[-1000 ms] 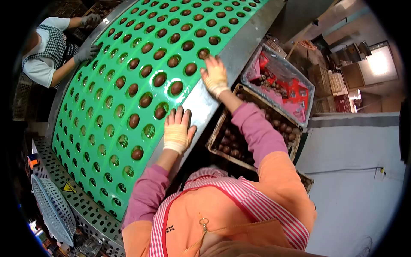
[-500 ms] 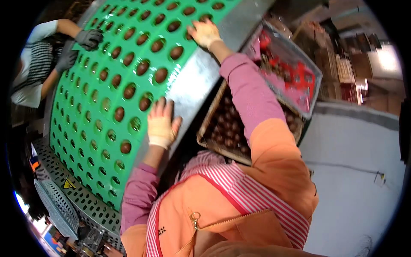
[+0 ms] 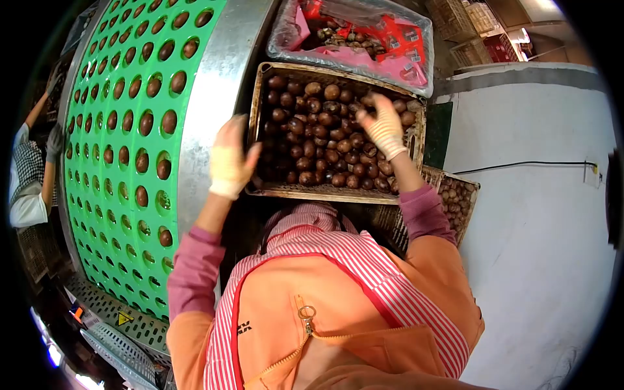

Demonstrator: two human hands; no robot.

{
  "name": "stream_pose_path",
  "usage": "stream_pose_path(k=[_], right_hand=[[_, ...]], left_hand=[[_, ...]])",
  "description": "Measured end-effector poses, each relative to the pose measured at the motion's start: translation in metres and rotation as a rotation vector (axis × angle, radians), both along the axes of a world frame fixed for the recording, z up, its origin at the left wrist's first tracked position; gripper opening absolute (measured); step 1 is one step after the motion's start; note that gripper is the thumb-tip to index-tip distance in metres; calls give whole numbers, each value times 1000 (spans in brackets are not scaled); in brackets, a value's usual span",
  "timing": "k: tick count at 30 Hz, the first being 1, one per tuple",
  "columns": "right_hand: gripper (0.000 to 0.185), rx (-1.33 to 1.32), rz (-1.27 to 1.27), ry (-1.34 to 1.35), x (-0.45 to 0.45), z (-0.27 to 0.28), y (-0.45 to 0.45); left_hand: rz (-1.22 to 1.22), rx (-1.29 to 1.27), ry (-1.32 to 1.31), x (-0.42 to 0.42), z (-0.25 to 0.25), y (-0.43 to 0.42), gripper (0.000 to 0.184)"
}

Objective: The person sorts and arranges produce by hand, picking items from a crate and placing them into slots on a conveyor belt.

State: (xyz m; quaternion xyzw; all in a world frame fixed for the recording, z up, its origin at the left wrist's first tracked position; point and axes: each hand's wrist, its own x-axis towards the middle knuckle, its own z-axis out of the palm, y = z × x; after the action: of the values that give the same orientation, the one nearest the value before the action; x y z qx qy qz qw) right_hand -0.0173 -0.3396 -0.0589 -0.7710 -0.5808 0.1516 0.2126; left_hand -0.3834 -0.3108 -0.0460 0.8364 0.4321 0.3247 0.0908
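Note:
A crate (image 3: 338, 195) full of glossy brown egg-shaped things (image 3: 325, 127) stands in front of me. My right hand (image 3: 383, 127), in a pale knitted glove, is over the crate's right part, thumb apart from the fingers and nothing seen in it. On the left, my gloved left hand (image 3: 231, 159) is between the metal edge (image 3: 211, 110) and the crate's left rim, fingers stretched out and a little blurred, holding nothing visible. Beyond the metal edge lies a green belt (image 3: 136, 201) with rows of oval pockets, several of them holding the same brown things.
Behind the crate is a lined bin (image 3: 422, 62) with red and pink wrapping and broken pieces. A second crate (image 3: 458, 205) sits at the right by a pale wall (image 3: 533, 214). Across the belt, a co-worker's grey-gloved hand (image 3: 54, 143) shows.
My view has turned right toward the crate. My right hand has left the belt's pockets and is now over the crate. My left hand has come off the belt's edge toward the crate.

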Motion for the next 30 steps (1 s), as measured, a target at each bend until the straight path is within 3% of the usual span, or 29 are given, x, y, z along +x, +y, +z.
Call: stream_pose_path(k=[3, 5, 6, 9, 15, 21, 22, 23, 25, 26, 30], right_hand=[[85, -279, 22, -220, -15, -14, -3], [88, -290, -1, -107, -9, -25, 14], [94, -310, 64, -175, -7, -29, 24], [96, -340, 67, -43, -19, -45, 43], [87, -386, 16, 253, -19, -40, 51], [90, -360, -50, 570, -31, -39, 56], [92, -374, -16, 456, -33, -46, 60], [93, -394, -30, 516, -34, -51, 63], [95, -436, -63, 640, -40, -45, 65], [101, -507, -111, 992, -41, -41, 57], [102, -599, -110, 1229, -40, -24, 69]], left_hand=[[-114, -238, 292, 74, 5, 30, 81], [-91, -207, 518, 108, -7, 51, 86], [-82, -170, 641, 119, -16, 61, 91], [-157, -220, 780, 140, -25, 78, 101], [-85, -645, 696, 155, -14, 93, 107], [-123, -805, 506, 149, -38, 100, 117], [-148, -818, 517, 150, -37, 98, 118], [-174, -830, 529, 150, -35, 97, 119], [-161, -868, 443, 150, -35, 93, 122], [-162, -886, 384, 149, -40, 91, 123], [-225, -862, 227, 138, -58, 90, 130]])
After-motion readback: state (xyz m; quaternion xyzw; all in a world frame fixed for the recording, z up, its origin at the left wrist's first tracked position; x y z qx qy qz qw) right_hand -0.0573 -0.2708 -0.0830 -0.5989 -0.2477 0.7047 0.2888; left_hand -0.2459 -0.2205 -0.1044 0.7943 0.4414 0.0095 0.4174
